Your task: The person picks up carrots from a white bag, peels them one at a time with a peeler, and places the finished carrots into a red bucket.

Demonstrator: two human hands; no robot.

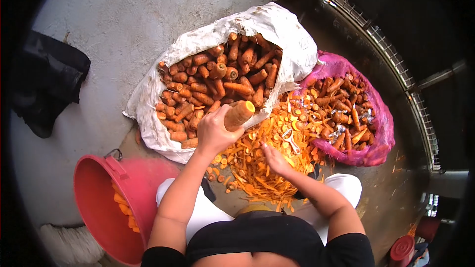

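My left hand (216, 131) is wrapped round a thick carrot (238, 114), whose cut, yellow-orange end points up and to the right. Below and to the right of it, my right hand (277, 160) hovers over a heap of carrot peelings and cut ends (255, 170). Its fingers look stretched out, seen edge-on, and I make out nothing held in them. A white Y-shaped peeler (291, 141) lies on the heap, just beyond and to the right of that hand. Behind the heap, a white sack (289, 37) gapes wide, full of unpeeled carrots (213, 84).
A pink mesh sack (383, 118) of carrots and scraps stands at the right. A tilted red bucket (94, 202) with peeled orange pieces (123, 207) inside is at my left. Black cloth (52, 79) lies farther left. A red container (402, 249) sits at lower right.
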